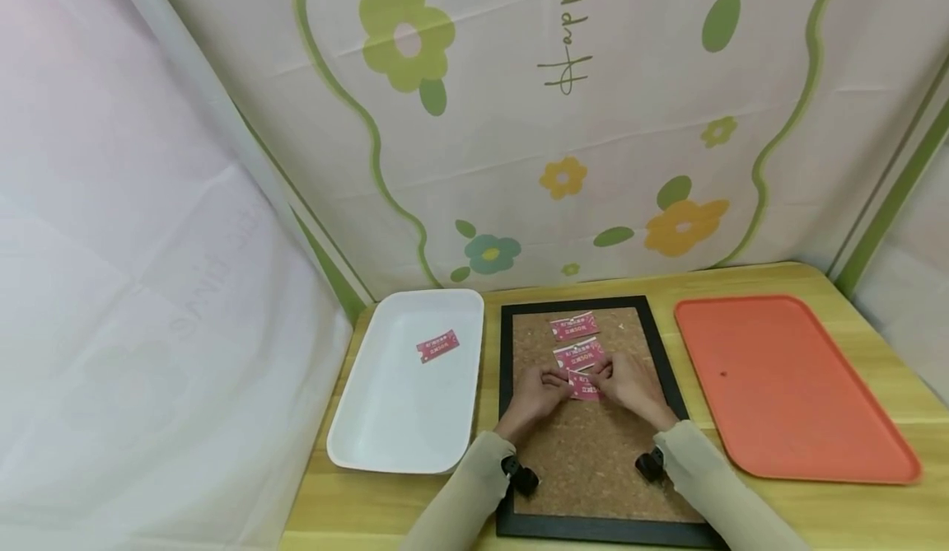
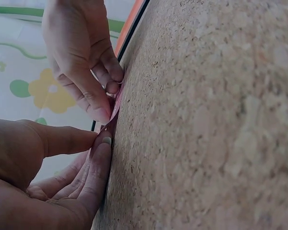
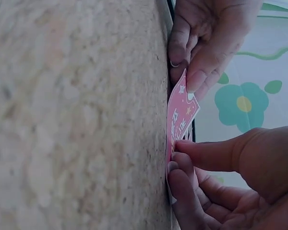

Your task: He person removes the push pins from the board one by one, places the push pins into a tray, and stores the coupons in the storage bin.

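A pink paper coupon with white print [image 1: 584, 387] is held just above the cork board [image 1: 586, 469], its upper edge near another coupon. My left hand [image 1: 539, 393] pinches its left end between thumb and fingers. At the other end, the thumb and fingers of my right hand [image 1: 630, 385] grip it. The right wrist view shows the coupon [image 3: 180, 108] slightly bent and close to the cork. Farther up the board lie two similar coupons, a middle one [image 1: 578, 355] partly beside my right fingertips and a top one [image 1: 574, 327].
To the left stands a white tray [image 1: 408, 419] with one pink coupon [image 1: 437, 346] lying in it. An orange-red tray [image 1: 801, 394] sits on the right. The board's black frame [image 1: 593, 528] rests on a wooden table [image 1: 356, 506]. Flowered cloth [image 1: 482, 147] hangs behind.
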{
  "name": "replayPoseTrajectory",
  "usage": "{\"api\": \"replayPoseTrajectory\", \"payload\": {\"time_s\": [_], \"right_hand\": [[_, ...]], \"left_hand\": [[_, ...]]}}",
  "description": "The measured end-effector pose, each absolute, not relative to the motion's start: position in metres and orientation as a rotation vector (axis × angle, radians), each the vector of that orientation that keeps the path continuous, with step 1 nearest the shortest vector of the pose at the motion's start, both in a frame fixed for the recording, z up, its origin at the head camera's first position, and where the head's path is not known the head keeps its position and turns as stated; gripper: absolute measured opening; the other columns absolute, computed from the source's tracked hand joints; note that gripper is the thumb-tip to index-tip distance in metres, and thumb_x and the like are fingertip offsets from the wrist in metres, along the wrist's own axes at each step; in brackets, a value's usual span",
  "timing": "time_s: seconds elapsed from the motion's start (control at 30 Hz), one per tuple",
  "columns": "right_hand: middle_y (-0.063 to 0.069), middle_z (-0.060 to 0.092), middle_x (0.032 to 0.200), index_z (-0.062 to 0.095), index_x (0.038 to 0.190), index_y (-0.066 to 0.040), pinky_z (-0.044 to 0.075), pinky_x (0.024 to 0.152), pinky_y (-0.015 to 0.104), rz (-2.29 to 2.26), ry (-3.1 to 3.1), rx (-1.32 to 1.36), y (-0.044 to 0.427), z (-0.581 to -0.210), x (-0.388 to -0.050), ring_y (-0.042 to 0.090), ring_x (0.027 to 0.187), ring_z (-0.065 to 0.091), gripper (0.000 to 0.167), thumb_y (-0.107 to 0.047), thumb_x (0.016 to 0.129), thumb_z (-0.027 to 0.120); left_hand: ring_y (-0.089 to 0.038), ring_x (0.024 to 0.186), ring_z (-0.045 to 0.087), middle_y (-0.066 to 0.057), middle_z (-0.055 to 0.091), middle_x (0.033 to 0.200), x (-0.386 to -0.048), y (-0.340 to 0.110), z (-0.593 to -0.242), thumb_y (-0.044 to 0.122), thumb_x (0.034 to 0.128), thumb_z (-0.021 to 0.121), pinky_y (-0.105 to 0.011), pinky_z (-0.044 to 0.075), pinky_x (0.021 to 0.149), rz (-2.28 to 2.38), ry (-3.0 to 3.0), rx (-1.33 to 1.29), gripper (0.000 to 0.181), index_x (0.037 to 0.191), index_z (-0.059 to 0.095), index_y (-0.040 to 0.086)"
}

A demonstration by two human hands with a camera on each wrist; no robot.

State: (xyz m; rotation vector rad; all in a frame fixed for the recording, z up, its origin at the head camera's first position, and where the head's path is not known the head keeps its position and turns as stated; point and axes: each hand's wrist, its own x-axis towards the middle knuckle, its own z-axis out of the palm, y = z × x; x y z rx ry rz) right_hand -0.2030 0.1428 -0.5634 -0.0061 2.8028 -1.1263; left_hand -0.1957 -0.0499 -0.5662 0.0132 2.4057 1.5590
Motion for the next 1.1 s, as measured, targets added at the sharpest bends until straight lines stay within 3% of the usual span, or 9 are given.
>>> {"api": "replayPoseTrajectory", "payload": {"time_s": [0.73,1.1], "right_hand": [[0.003,0.069,0.080,0.075,0.088,-0.009,0.043,0.061,0.028,-1.118,2.731,-0.016,0.147,-0.564,-0.202,0.015,0.070,0.058,0.011,-0.018,0.095,0.074],[0.006,0.074,0.082,0.072,0.094,-0.004,0.049,0.057,0.028,-1.342,2.604,0.013,0.152,-0.563,-0.199,0.013,0.068,0.065,0.014,-0.017,0.098,0.072]], "left_hand": [[-0.008,0.073,0.071,-0.001,0.078,0.083,-0.194,-0.047,-0.568,0.010,0.0897,0.081,-0.022,0.056,0.066,1.555,2.408,-0.039,0.010,0.097,0.076,0.007],[-0.003,0.067,0.062,0.004,0.074,0.079,-0.191,-0.039,-0.569,0.011,0.0879,0.080,-0.021,0.051,0.062,1.498,2.601,-0.021,0.006,0.093,0.076,0.012]]}}
